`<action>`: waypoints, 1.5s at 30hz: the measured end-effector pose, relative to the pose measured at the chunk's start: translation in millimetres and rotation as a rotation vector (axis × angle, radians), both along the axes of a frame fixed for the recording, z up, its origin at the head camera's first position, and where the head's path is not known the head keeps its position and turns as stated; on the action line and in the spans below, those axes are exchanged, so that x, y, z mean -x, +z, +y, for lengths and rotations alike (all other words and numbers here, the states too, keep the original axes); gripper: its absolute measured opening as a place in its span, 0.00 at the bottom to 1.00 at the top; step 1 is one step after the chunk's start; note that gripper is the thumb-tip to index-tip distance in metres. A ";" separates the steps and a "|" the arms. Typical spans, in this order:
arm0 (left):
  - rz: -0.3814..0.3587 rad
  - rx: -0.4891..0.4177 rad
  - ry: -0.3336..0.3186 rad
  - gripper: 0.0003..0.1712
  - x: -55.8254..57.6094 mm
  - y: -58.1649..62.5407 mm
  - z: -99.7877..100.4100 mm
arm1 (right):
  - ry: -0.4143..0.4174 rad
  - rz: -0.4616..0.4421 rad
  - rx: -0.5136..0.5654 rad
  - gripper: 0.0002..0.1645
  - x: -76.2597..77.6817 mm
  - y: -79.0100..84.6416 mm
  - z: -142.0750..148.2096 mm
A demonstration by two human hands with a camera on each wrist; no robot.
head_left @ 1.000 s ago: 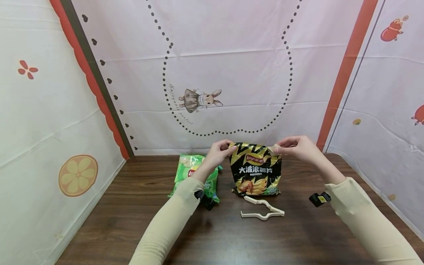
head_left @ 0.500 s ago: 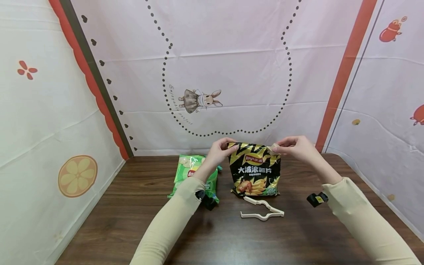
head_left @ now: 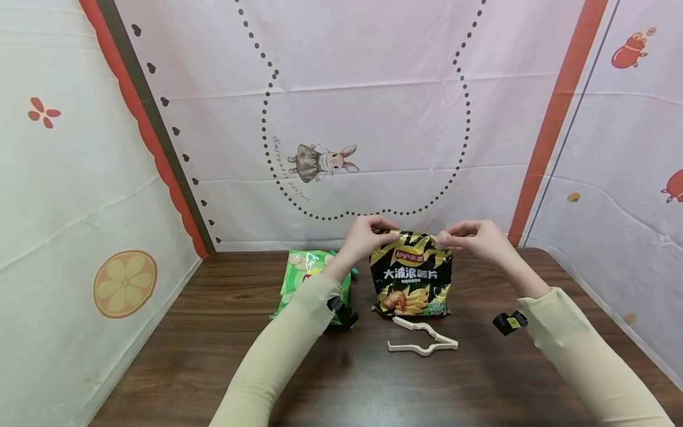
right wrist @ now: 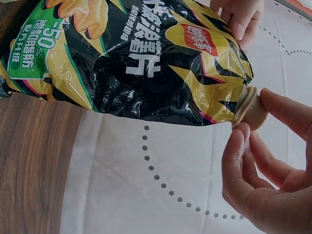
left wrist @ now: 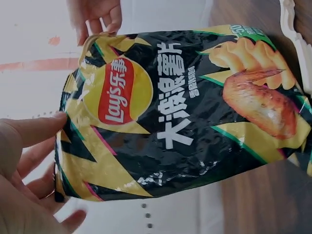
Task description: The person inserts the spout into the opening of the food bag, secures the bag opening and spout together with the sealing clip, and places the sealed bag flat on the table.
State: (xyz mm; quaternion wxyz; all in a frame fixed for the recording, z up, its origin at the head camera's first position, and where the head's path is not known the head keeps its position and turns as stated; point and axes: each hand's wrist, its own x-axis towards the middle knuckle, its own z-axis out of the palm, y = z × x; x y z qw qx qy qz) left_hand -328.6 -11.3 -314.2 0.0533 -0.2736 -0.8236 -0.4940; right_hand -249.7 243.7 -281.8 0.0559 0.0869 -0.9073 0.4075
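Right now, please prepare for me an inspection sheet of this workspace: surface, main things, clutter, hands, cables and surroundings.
Surface: dark wood-grain table, with a soft shine.
Main things: black-and-yellow chips bag, held upright; base contact with the table unclear. Beige piece at its upper corner. Cream clip lies with its arms spread, on the bag's near side.
Clutter: green chips bag, partly hidden by the left sleeve.
Hands: left hand pinches the black-and-yellow bag's top edge; right hand pinches the beige piece.
Cables: nothing seen.
Surroundings: printed cloth behind and at both sides.
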 end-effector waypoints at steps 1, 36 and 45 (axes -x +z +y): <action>0.024 0.040 0.016 0.10 -2.0 2.7 2.7 | -0.001 -0.001 0.003 0.30 -0.2 -0.1 0.0; 0.095 0.052 0.006 0.06 -12.0 3.4 42.7 | -0.017 0.027 0.061 0.28 0.1 -2.8 -7.5; 0.101 0.236 -0.045 0.09 -9.0 8.3 43.5 | -0.008 -0.019 0.091 0.31 -0.8 -2.0 -4.8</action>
